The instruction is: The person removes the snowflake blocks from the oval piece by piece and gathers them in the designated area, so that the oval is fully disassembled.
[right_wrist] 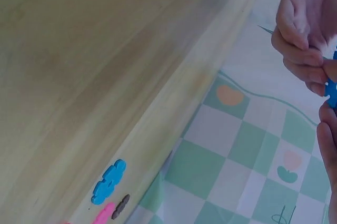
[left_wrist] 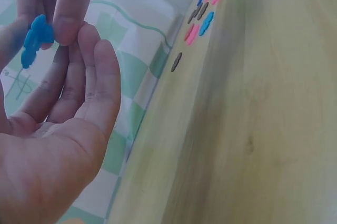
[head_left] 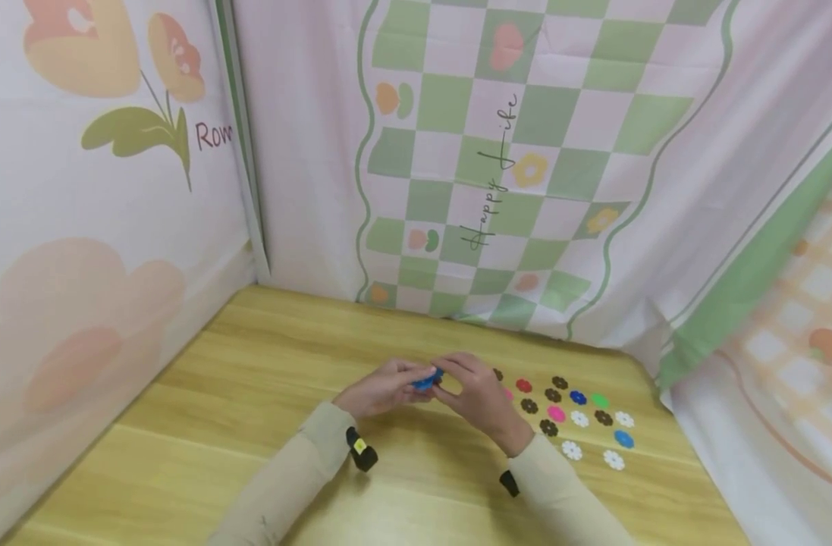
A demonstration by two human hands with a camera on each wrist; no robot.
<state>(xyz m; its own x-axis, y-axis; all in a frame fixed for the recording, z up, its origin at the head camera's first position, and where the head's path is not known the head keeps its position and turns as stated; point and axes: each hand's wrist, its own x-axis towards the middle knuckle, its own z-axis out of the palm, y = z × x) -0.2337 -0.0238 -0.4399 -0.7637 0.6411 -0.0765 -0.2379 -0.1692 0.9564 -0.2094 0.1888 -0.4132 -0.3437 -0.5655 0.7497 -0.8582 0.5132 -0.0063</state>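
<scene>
Both hands meet over the table, around small blue plastic flower discs. My left hand pinches the blue between thumb and fingers. From the other side, the thumb and fingertips of my right hand pinch it too. In the left wrist view the blue discs show edge-on, one part jutting out from another; I cannot tell whether they are locked together. Only a notched blue edge appears in the right wrist view, between the left hand and the right fingers.
Several loose flower discs lie flat on the wooden table to the right, among them a brown disc, a pink disc, a white disc and a light-blue disc. Printed curtains hang along the table's back and sides.
</scene>
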